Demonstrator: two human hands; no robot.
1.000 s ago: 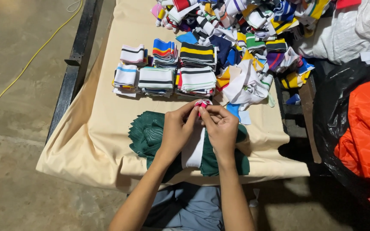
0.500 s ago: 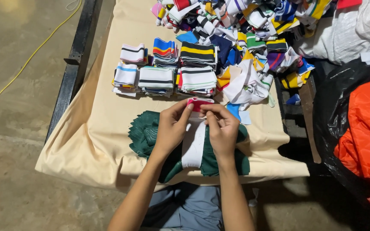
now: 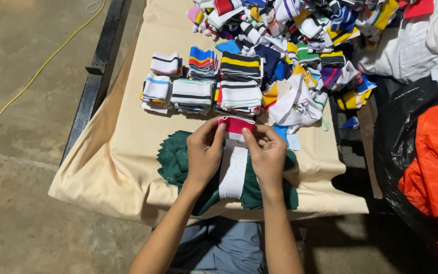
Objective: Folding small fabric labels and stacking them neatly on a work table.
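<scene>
Striped knit band [image 3: 234, 152] (red-topped) pinched between left hand [image 3: 205, 151], right hand [image 3: 268, 152], over green pile [image 3: 173, 157].

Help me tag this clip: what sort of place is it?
Probably a garment workshop's sorting table: folded stacks of striped knit pieces, a loose heap behind them, and a cloth-covered table on a concrete floor.

folded stacks [image 3: 198, 86] sit in rows on the surface [image 3: 128, 137], with a loose heap [image 3: 300, 30] behind and to their right. nearer the person lies a flat pile [image 3: 178, 157], under both hands.
</scene>
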